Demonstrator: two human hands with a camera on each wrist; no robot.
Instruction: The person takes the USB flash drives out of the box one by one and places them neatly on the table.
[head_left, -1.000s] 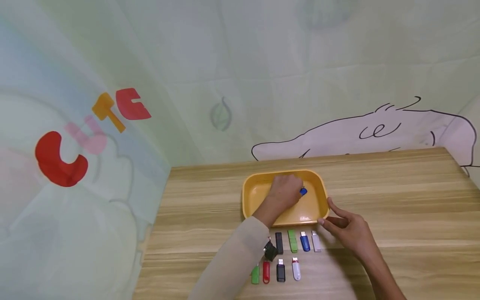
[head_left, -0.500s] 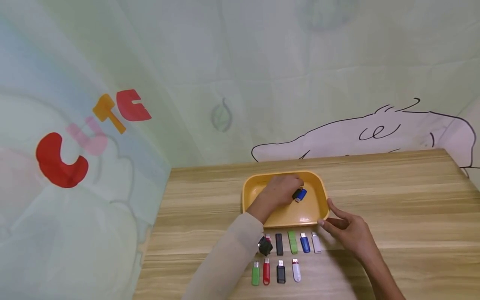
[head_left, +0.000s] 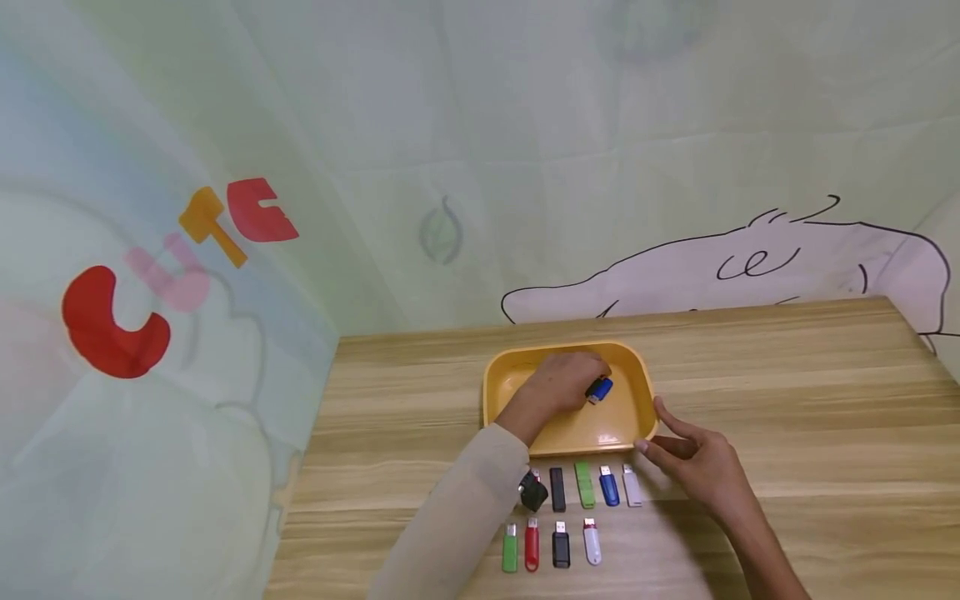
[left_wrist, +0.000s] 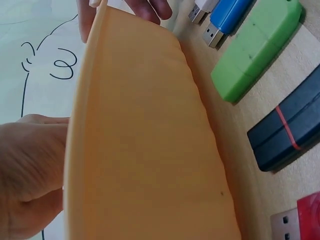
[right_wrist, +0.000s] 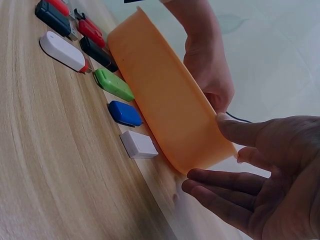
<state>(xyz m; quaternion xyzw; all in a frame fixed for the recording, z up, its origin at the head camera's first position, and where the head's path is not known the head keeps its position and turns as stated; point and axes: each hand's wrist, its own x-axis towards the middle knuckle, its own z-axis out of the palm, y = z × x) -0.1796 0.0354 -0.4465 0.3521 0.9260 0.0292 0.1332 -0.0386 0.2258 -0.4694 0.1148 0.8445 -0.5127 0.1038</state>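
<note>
My left hand (head_left: 564, 385) reaches down inside a yellow plastic tray (head_left: 495, 400). Right beside its fingers, on the tray's floor, are a blue USB flash drive (head_left: 602, 389) and a black one, close together. The fingertips are hidden under the hand, so whether they pinch a drive does not show. In the left wrist view the tray wall hides those fingers. My right hand (head_left: 701, 467) holds the tray's near right corner, thumb (right_wrist: 235, 129) against the rim, while two lower fingers (right_wrist: 220, 187) extend along the outside.
In front of the tray, two rows of USB drives lie on the wooden table (head_left: 810, 392): black (head_left: 557, 489), green (head_left: 585, 485), blue (head_left: 609, 486) and white (head_left: 632, 485) behind; green (head_left: 510, 548), red (head_left: 532, 546), black (head_left: 561, 546) and white-and-red (head_left: 592, 542) nearer. A black wrist camera (head_left: 533, 492) partly covers a red one.
My left hand has shifted slightly left within the tray, uncovering more of the blue drive and the black one beside it. The right hand has stayed at the corner.
</note>
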